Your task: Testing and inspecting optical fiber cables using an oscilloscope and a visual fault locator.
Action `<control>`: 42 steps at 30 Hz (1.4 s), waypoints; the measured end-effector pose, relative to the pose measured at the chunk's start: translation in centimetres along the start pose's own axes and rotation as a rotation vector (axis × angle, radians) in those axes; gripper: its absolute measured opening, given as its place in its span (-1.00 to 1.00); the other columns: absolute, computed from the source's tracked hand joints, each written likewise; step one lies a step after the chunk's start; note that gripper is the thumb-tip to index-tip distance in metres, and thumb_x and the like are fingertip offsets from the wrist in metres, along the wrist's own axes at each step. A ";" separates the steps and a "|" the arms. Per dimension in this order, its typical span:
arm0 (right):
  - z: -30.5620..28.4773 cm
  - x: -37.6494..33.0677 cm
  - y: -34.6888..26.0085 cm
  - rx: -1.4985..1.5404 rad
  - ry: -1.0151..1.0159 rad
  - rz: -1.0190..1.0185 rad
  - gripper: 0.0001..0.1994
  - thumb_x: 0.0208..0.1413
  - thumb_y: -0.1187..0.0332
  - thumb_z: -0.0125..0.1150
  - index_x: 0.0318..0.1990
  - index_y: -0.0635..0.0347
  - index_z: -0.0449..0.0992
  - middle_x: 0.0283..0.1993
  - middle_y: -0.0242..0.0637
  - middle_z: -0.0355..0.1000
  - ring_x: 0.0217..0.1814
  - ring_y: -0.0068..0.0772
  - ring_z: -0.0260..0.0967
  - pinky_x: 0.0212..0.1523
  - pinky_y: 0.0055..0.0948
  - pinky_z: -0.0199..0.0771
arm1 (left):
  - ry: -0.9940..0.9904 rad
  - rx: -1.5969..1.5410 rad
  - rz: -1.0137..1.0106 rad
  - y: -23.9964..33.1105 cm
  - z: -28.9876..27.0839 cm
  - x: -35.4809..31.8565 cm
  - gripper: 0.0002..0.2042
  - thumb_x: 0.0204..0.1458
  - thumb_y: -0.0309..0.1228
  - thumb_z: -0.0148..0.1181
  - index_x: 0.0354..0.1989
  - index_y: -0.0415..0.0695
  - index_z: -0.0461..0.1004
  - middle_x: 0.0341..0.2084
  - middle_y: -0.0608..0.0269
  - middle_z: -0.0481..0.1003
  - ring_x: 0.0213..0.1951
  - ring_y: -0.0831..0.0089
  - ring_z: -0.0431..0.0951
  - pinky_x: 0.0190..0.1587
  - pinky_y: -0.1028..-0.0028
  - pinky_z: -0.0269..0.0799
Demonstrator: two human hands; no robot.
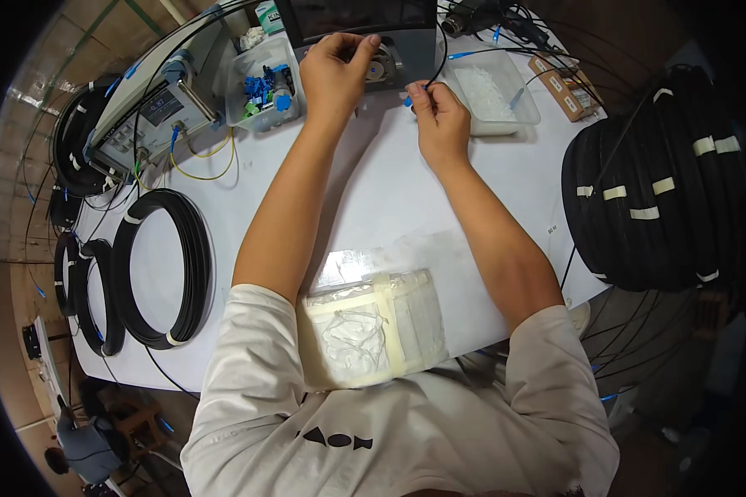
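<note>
Taped plastic bag (373, 327) sits nearest, at the table's near edge between both forearms, well behind the grip. Thin black cable (442, 45) is the work item: right hand (439, 124) is pinched closed on its end, blue connector tip (408, 101) just below the fingers. Cable runs up and away from that pinch, then arcs back over the dark device (389, 37). Left hand (336, 70) is up at the device's round port (381, 68), fingertips closed on something small there; can't tell what. Port lies up-left of the right pinch, close; left hand is nearer to it. Right of the grip: clear tray (493, 95) just beside. Left: bin of blue connectors (265, 83), then a meter (153, 112). Bare white table (373, 190) behind the hands gives room; cable coils (162, 265) and a big black bundle (655, 182) sit well out to both sides.
</note>
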State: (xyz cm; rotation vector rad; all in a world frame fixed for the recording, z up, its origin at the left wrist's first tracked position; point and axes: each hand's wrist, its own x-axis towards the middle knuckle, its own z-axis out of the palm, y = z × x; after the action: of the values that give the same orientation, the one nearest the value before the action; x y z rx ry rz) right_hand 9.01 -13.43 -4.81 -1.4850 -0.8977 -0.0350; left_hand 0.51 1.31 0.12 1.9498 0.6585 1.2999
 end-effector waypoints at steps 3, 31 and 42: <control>0.1 0.1 0.1 0.009 0.000 -0.034 -0.71 0.33 0.19 0.30 -0.27 0.29 0.60 -0.41 -0.29 0.54 -0.44 -0.52 0.43 -0.38 -0.48 0.43 | -0.051 -0.011 0.013 -0.1 -0.2 -0.1 -0.72 0.22 -0.24 0.37 -0.16 -0.25 0.69 -0.35 0.23 0.68 -0.30 0.54 0.64 -0.19 0.52 0.52; 0.2 0.0 -0.1 0.082 -0.028 0.005 -0.77 0.33 0.24 0.31 -0.14 0.24 0.69 -0.28 -0.40 0.55 -0.33 -0.61 0.45 -0.28 -0.57 0.44 | -0.168 0.069 0.006 1.6 -1.5 0.8 -0.74 0.23 -0.27 0.35 -0.13 -0.26 0.66 -0.34 0.16 0.71 -0.29 0.51 0.69 -0.18 0.50 0.58; 0.3 0.0 0.2 0.089 -0.042 0.016 -0.76 0.33 0.22 0.32 -0.14 0.24 0.70 -0.28 -0.41 0.56 -0.33 -0.61 0.44 -0.28 -0.57 0.44 | -0.217 -0.046 0.005 1.0 -1.9 1.0 -0.74 0.26 -0.29 0.30 -0.04 -0.22 0.67 -0.23 0.17 0.71 -0.19 0.52 0.68 -0.10 0.50 0.56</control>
State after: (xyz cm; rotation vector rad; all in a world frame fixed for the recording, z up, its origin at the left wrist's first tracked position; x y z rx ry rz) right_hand 8.95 -13.19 -5.05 -1.4140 -0.9101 0.0475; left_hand -0.89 1.88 1.96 2.0193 0.5124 1.0767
